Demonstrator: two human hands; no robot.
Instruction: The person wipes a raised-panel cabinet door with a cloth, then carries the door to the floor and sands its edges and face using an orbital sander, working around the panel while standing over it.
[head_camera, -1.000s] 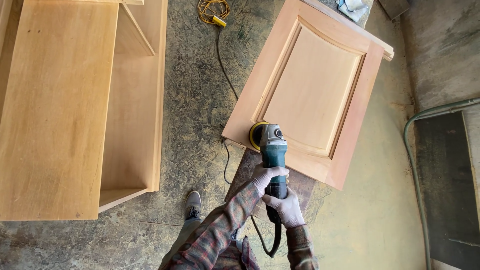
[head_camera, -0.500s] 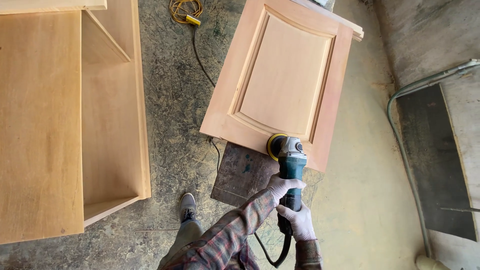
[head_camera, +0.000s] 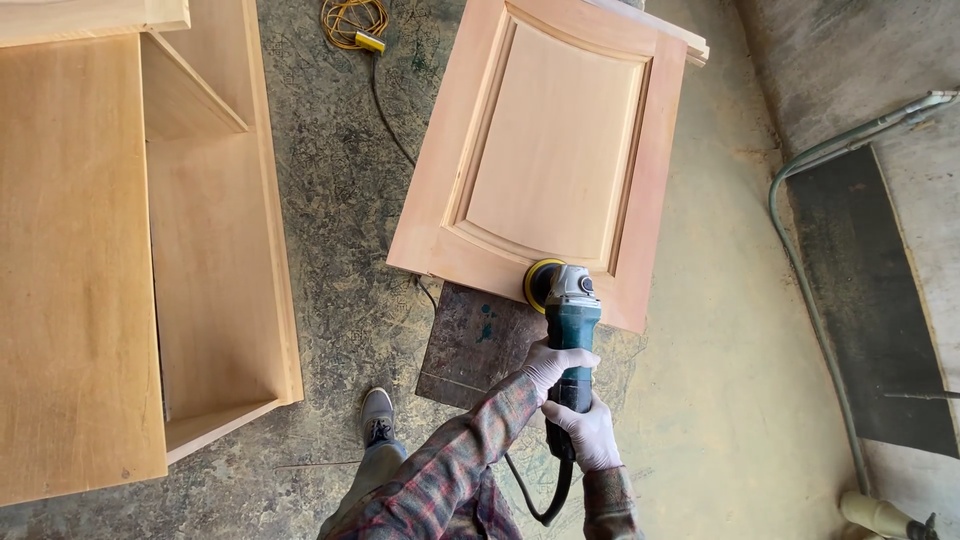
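A raised-panel wooden cabinet door (head_camera: 555, 150) lies flat on a dark stand (head_camera: 475, 345). Both my white-gloved hands grip a teal handheld power sander (head_camera: 570, 320). My left hand (head_camera: 555, 365) wraps the body just behind the head. My right hand (head_camera: 592, 432) holds the rear of the handle, where the black cord (head_camera: 545, 500) leaves it. The sander's yellow disc (head_camera: 538, 283) rests on the door's near rail, right of the middle. Plaid sleeves cover both my arms.
A large open wooden cabinet carcass (head_camera: 150, 250) lies at the left. A yellow coiled cable (head_camera: 352, 20) and its cord run along the floor behind the door. A grey hose (head_camera: 800, 260) and a dark mat (head_camera: 870, 300) lie at the right. My shoe (head_camera: 377, 415) is on the concrete.
The sander has travelled from the door's near left corner rightward along the near rail. Both hands kept their grip.
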